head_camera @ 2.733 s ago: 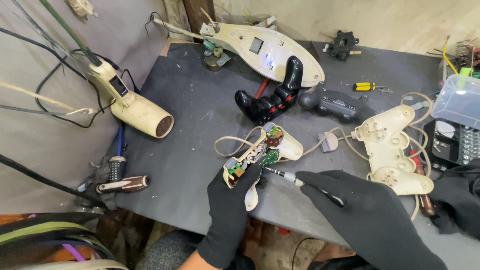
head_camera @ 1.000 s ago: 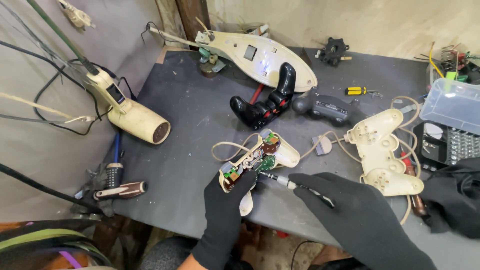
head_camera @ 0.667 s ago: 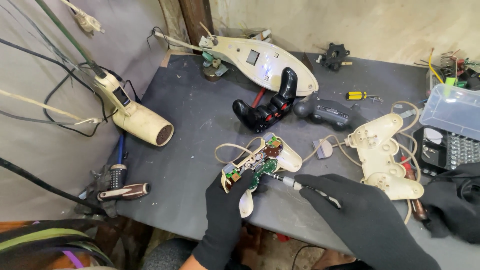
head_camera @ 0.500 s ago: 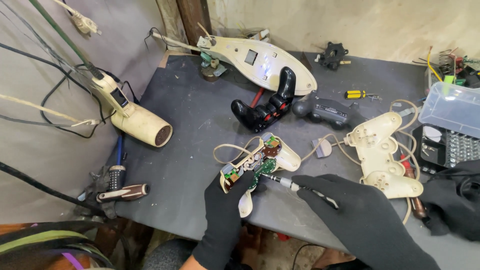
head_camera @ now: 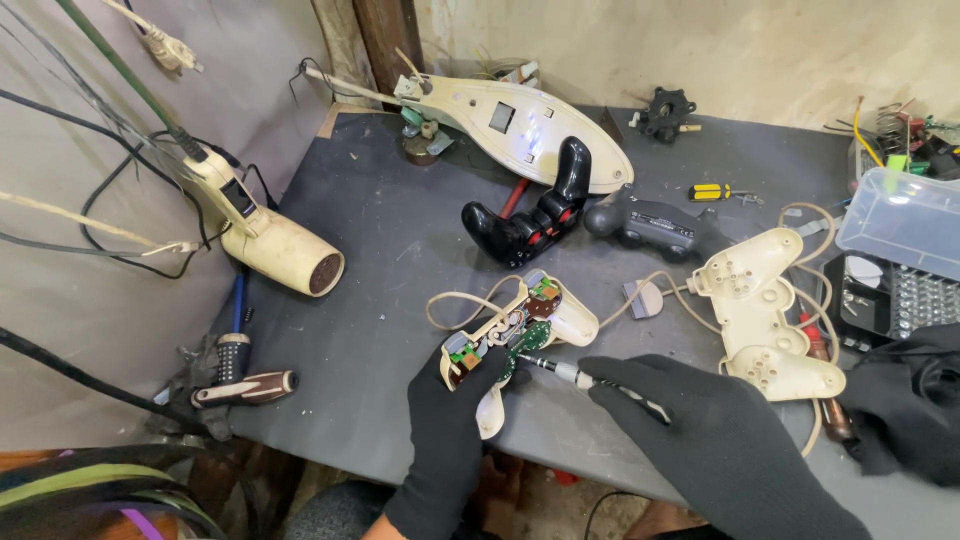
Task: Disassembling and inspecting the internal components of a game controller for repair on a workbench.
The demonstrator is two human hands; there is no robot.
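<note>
Head view, single moment. Grey work table with electronics parts spread across it.

Left hand, black glove, closed around the lower left grip of an opened cream plastic game controller. The controller lies near the table's front edge, shell off, green circuit board and brown parts exposed, one grip pointing to 1 o'clock. A cream cable loops away from it toward 10 o'clock.

Right hand, black glove, closed on a slim screwdriver with a silver shaft and black handle. Tip points to 9 o'clock and meets the exposed board; whether it sits in a screw cannot be told.

At 3 o'clock from the controller: a separate cream controller shell half, inner side up, apart from the held unit. At 12 o'clock: a glossy black controller, tilted, with a dark grey controller just beside it at its 3 o'clock. Behind these, a long cream oval device with a small screen.

At 9 o'clock, near the table's left edge: a cream hot-air gun, nozzle facing 4 o'clock. At 8 o'clock: a brown-handled tool. Far right: a clear plastic box.
</note>
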